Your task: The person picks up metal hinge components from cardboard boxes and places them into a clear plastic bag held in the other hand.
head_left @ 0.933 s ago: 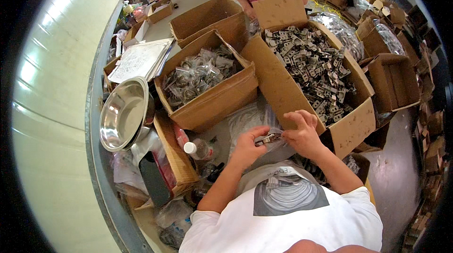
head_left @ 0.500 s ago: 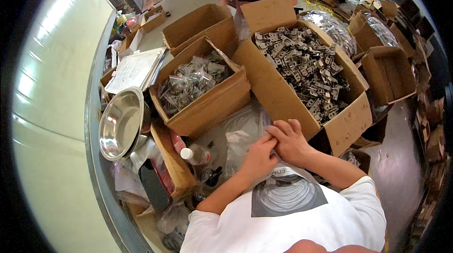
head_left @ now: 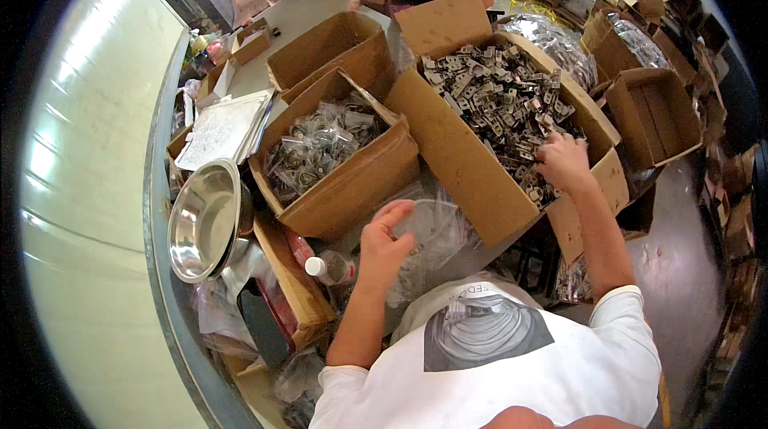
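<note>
Watching from my end: the right hand (head_left: 566,165) is down in the large carton (head_left: 464,161), fingers (head_left: 554,144) bent into loose metal parts (head_left: 504,97); I cannot tell how far they are closed or whether they have hold of a piece. The left hand (head_left: 382,251) is raised, thumb and fingers parted, over clear plastic bags (head_left: 448,251); I can't be sure whether thin film touches its fingertips.

Half a second ago I had both hands together above the bags; now they are well apart, the right forearm stretched forward, the left bent upward from the elbow.

Farther out, left of the large carton: a smaller carton (head_left: 364,189) holding small clear packets (head_left: 324,141), with metal-looking pieces inside. A capped bottle (head_left: 340,269) stands tilted near the left forearm. Beyond, a steel bowl (head_left: 204,225) and stacked papers (head_left: 224,133), then the grey table (head_left: 300,9).
</note>
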`<control>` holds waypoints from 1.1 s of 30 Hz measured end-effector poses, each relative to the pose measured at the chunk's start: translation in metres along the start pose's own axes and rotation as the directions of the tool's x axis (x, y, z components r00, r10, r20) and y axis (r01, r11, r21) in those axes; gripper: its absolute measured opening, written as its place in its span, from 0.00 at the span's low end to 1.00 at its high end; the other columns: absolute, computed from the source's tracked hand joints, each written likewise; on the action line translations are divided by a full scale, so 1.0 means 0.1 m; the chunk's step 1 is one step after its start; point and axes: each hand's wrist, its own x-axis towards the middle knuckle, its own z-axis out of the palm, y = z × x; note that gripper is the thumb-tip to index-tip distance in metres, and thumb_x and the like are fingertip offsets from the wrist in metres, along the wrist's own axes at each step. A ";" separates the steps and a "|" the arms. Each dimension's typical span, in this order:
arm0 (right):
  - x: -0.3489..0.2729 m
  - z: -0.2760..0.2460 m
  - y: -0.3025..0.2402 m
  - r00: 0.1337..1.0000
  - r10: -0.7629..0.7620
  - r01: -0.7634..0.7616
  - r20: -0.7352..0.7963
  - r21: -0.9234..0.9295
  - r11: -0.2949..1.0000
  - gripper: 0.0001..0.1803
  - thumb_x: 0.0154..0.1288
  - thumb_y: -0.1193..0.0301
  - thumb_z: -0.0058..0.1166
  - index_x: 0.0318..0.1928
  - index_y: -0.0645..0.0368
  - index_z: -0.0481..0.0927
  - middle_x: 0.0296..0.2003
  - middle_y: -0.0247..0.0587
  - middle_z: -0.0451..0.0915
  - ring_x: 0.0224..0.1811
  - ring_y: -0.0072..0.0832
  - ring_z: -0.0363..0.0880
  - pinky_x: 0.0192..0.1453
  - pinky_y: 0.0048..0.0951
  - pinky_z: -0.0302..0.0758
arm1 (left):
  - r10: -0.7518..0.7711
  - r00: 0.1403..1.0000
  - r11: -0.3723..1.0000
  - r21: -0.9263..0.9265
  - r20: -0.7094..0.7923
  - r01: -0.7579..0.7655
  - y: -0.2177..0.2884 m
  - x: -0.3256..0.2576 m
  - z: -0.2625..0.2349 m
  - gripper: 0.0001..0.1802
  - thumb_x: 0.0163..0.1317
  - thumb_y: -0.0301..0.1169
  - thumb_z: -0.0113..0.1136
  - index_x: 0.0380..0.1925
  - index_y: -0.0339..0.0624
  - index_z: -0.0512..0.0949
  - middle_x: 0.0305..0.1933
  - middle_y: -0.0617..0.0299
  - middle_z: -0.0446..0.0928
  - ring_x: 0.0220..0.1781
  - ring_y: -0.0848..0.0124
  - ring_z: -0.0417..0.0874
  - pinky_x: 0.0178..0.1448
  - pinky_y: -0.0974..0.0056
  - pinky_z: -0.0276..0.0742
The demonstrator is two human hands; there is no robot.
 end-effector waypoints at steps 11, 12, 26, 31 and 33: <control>-0.11 -0.05 0.29 0.985 -0.048 0.019 -0.169 -0.166 0.986 0.07 0.45 0.74 0.64 0.28 0.56 0.81 0.38 0.38 0.72 0.45 0.37 0.71 0.51 0.40 0.67 | 0.215 0.974 0.866 0.447 0.070 -0.223 -1.39 -0.25 0.57 0.22 0.49 0.19 0.54 0.48 0.36 0.77 0.57 0.48 0.72 0.55 0.55 0.75 0.58 0.62 0.72; -0.21 -0.24 0.24 0.968 -0.053 0.043 -0.246 -0.047 0.998 0.06 0.44 0.75 0.64 0.26 0.58 0.80 0.39 0.39 0.72 0.44 0.37 0.71 0.51 0.40 0.67 | 0.248 0.962 0.832 0.482 0.116 -0.273 -1.56 -0.31 0.59 0.21 0.50 0.19 0.54 0.47 0.36 0.77 0.56 0.48 0.72 0.56 0.54 0.74 0.60 0.61 0.71; -0.56 0.57 -1.28 0.579 -0.543 0.794 -0.608 0.571 0.208 0.20 0.44 0.73 0.70 0.41 0.51 0.82 0.49 0.39 0.66 0.57 0.38 0.62 0.56 0.36 0.65 | -0.321 0.803 0.543 -0.597 0.502 0.590 -0.74 -0.29 0.35 0.22 0.67 0.46 0.49 0.54 0.44 0.73 0.45 0.61 0.78 0.44 0.69 0.79 0.44 0.67 0.76; -0.71 0.92 -1.44 0.928 -0.291 0.308 -0.234 0.919 0.246 0.25 0.51 0.66 0.66 0.49 0.56 0.75 0.49 0.43 0.65 0.53 0.35 0.66 0.53 0.30 0.67 | -0.538 0.842 0.363 -0.892 0.035 0.269 -1.05 -0.28 0.45 0.07 0.63 0.36 0.59 0.38 0.49 0.75 0.32 0.68 0.76 0.29 0.79 0.76 0.29 0.76 0.74; -0.75 1.08 -1.41 0.884 -0.467 0.062 0.019 0.985 0.159 0.26 0.56 0.61 0.63 0.51 0.61 0.73 0.52 0.50 0.65 0.55 0.38 0.66 0.57 0.34 0.67 | -0.578 0.814 0.305 -0.942 -0.066 0.140 -1.08 -0.22 0.48 0.06 0.62 0.34 0.60 0.35 0.49 0.73 0.31 0.69 0.75 0.28 0.79 0.76 0.29 0.76 0.76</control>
